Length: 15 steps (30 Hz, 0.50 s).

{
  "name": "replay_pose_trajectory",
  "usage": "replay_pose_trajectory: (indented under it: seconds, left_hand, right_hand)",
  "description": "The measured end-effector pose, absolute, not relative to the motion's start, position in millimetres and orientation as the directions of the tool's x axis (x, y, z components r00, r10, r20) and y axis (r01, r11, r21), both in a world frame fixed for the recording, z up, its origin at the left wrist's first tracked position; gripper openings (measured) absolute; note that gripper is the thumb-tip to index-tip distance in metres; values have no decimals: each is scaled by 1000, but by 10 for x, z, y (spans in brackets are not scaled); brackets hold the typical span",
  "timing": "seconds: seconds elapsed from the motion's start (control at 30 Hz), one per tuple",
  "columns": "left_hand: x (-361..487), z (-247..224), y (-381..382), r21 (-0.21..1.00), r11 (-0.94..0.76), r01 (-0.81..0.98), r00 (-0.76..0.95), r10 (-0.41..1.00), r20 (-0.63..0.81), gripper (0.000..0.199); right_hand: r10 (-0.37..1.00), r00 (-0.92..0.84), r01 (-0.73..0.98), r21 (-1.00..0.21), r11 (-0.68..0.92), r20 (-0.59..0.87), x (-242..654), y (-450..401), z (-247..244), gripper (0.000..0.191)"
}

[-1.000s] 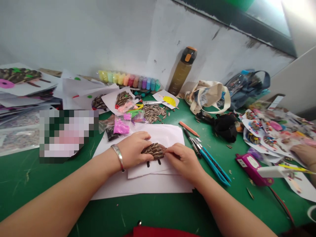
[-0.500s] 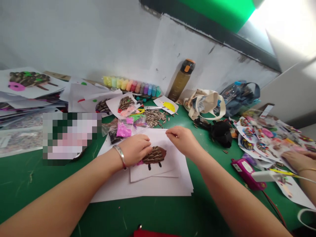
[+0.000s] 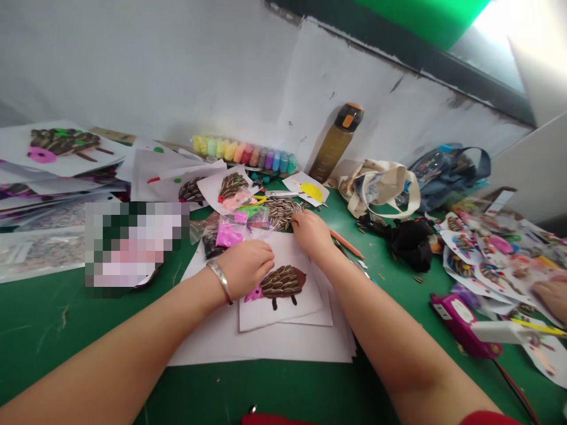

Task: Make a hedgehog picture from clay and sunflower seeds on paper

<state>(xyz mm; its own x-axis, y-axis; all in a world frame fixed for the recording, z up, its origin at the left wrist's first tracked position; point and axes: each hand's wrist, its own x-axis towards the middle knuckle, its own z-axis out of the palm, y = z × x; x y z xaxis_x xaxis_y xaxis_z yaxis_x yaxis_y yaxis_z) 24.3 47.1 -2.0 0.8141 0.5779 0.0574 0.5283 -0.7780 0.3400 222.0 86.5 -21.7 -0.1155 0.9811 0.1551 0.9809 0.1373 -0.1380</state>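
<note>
On stacked white paper [image 3: 217, 342] lies a hedgehog picture [image 3: 281, 283] with a pink clay face, a brown clay body covered in sunflower seeds and short black legs. My left hand [image 3: 248, 267], a silver bangle on its wrist, rests at the picture's upper left. Its fingers are curled together; anything inside them is hidden. Beyond the sheet, my right hand [image 3: 312, 233] reaches to the near edge of a loose pile of sunflower seeds [image 3: 281, 211]. Its fingertips are closed at the pile, and what they hold is too small to tell.
Clay packets [image 3: 230, 230] lie behind my left hand. Farther back are a row of coloured clay [image 3: 245, 153], a tall bottle [image 3: 334, 144] and a cloth bag [image 3: 381, 186]. A magenta device [image 3: 463, 324] lies at right, near another person's hand [image 3: 549, 298]. Finished pictures [image 3: 66, 147] are stacked left.
My right hand has moved away from above the picture to the seed pile. My left hand has shifted slightly, uncovering the pink face. An orange pencil-like stick now shows beside my right wrist.
</note>
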Motion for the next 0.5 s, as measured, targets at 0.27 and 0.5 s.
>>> replay_pose_trajectory:
  seconds: [0.27,0.5]
  left_hand:
    - [252,2,460,340,-780,525,823,568,32,34]
    - [261,-26,445,369,-770,521,811,581,66,32]
  right_hand:
    - [971,-74,959,-251,132,228,2319,463,7,25]
    - [975,-130,749,-626,216,180,2489,-226,-16,18]
